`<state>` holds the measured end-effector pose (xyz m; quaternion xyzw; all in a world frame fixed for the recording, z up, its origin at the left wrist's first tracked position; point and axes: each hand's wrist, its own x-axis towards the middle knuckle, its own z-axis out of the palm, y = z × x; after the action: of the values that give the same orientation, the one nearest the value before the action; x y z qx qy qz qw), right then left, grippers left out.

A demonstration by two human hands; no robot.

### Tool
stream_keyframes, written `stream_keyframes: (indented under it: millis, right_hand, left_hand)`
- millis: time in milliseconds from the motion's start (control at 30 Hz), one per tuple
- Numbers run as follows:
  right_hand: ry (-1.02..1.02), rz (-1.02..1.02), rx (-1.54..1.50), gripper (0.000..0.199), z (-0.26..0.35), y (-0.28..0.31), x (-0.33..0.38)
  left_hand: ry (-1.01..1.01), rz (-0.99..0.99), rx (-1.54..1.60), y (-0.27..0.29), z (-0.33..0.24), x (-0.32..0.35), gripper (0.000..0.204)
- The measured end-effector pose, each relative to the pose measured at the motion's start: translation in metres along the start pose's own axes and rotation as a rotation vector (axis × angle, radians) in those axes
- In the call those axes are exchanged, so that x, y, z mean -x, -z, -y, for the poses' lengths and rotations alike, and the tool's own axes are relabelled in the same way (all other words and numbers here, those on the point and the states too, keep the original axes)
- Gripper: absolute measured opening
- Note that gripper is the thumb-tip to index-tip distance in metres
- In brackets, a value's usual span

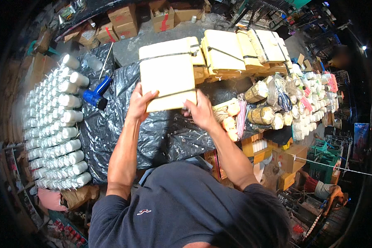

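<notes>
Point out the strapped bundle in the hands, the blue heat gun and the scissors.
bundle (pixel 167 74), head view, middle of top face
heat gun (pixel 96 96), head view, blue body
scissors (pixel 283 100), head view, handles

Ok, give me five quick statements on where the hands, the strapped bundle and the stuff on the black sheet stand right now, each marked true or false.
1. Both hands grip the near edge of a pale strapped bundle. True: the left hand and right hand are at its lower corners.
2. The blue heat gun is in the right hand. False: it lies on the black plastic sheet, left of the bundle, untouched.
3. Rows of white-capped bottles lie on the left side. True.
4. The bundle has no strap. False: a dark strap crosses it.
5. More strapped pale bundles sit behind and to the right. True.
</notes>
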<state>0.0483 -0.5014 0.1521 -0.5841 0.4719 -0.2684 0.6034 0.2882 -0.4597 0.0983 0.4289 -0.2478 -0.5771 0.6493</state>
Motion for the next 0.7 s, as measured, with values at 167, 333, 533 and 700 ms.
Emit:
stream_keyframes:
  millis: [167,333,533,700]
  right_hand:
    - [0.240,0.057,-0.388,0.081,-0.063,-0.018,0.019]
    - [0.234,-0.041,-0.666,0.054,-0.103,-0.070,-0.001]
    - [0.419,-0.474,0.010,0.024,-0.144,-0.107,0.010]
    - [0.194,0.018,-0.449,0.019,-0.152,-0.068,-0.041]
  left_hand:
    - [0.170,0.022,0.128,0.029,-0.006,0.096,0.072]
    - [0.379,0.054,0.174,0.066,0.016,0.154,0.074]
    - [0.433,0.139,-0.033,0.103,-0.006,0.179,0.085]
    - [0.223,0.392,-0.565,0.122,-0.015,0.171,0.079]
